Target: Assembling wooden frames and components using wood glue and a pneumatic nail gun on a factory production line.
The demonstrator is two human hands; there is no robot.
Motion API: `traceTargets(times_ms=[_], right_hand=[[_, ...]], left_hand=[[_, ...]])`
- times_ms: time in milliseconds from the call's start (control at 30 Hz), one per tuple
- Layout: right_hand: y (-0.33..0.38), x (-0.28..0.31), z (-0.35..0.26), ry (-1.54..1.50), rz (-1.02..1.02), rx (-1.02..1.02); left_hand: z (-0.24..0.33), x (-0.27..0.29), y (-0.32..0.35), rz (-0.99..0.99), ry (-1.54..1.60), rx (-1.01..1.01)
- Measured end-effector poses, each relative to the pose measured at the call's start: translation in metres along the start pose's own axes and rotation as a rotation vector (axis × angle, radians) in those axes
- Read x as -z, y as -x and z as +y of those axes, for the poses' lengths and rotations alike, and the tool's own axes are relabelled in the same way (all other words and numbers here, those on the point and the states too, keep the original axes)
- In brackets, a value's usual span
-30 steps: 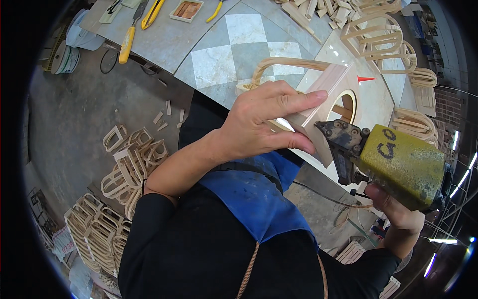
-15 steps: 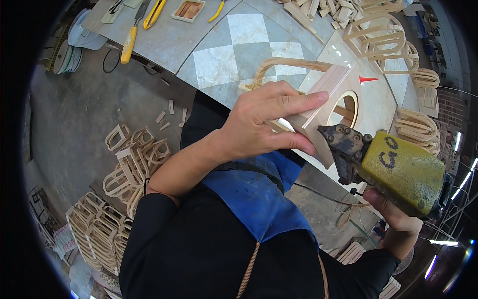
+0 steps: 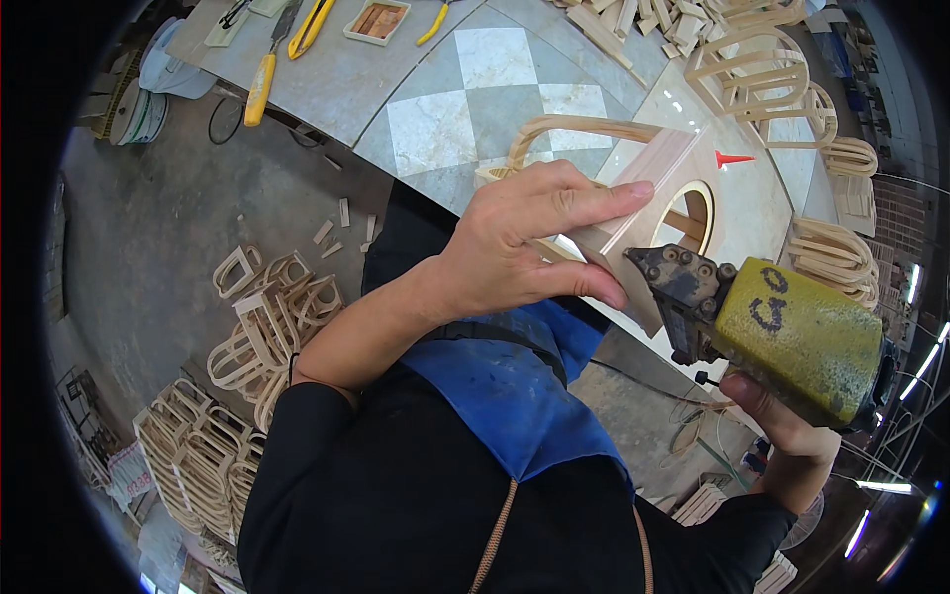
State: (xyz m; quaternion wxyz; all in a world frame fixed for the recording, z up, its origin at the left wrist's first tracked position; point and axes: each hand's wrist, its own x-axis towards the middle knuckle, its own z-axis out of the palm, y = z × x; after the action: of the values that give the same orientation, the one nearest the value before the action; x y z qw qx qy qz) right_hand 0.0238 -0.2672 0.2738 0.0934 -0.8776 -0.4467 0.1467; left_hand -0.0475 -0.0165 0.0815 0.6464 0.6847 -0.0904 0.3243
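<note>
While the left hand point(image 3: 544, 228) pinches the wooden frame point(image 3: 661, 163) between thumb and fingers, the right hand point(image 3: 782, 416) carries a worn yellow-green nail gun point(image 3: 797, 337) close against it. The frame, with a round hole in its flat board, is tilted in front of the person at the table's near edge. Grey and white tiles make a checkered patch on the table point(image 3: 341, 94), where a yellow-handled scraper point(image 3: 258, 89), a small tray point(image 3: 378, 22) and a red pointed piece point(image 3: 732, 159) lie. Wood offcuts point(image 3: 683, 25) and arched frames point(image 3: 757, 74) crowd the far right. More frames point(image 3: 193, 455) pile up on the grey floor point(image 3: 148, 257), with scraps strewn nearby; tube lights point(image 3: 884, 486) glow at the right.

The nail gun hides most of the right hand's fingers, so how tightly they close I cannot tell. Whether its nose touches the board is also unclear. The picture's dark rim cuts off the room, and the left hand covers part of the frame.
</note>
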Motion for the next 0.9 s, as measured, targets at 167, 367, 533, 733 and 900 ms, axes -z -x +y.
traceTargets(times_ms=[167,367,533,733,900], right_hand=[[0.009,0.008,0.018,-0.013,0.017,-0.003],[0.026,0.012,0.026,-0.025,0.042,-0.02],[0.016,0.005,0.008,0.367,0.069,0.143],[0.008,0.012,0.001,0.343,-0.103,0.045],[0.005,0.019,0.016,-0.025,-0.142,-0.111]], left_hand=[[0.001,0.0,0.0,-0.008,-0.001,-0.006],[0.001,0.001,0.0,-0.035,0.012,-0.002],[0.003,0.002,0.0,-0.043,0.033,0.019],[0.003,0.003,0.0,-0.064,0.071,0.079],[-0.001,0.012,-0.012,-0.061,0.14,0.135]])
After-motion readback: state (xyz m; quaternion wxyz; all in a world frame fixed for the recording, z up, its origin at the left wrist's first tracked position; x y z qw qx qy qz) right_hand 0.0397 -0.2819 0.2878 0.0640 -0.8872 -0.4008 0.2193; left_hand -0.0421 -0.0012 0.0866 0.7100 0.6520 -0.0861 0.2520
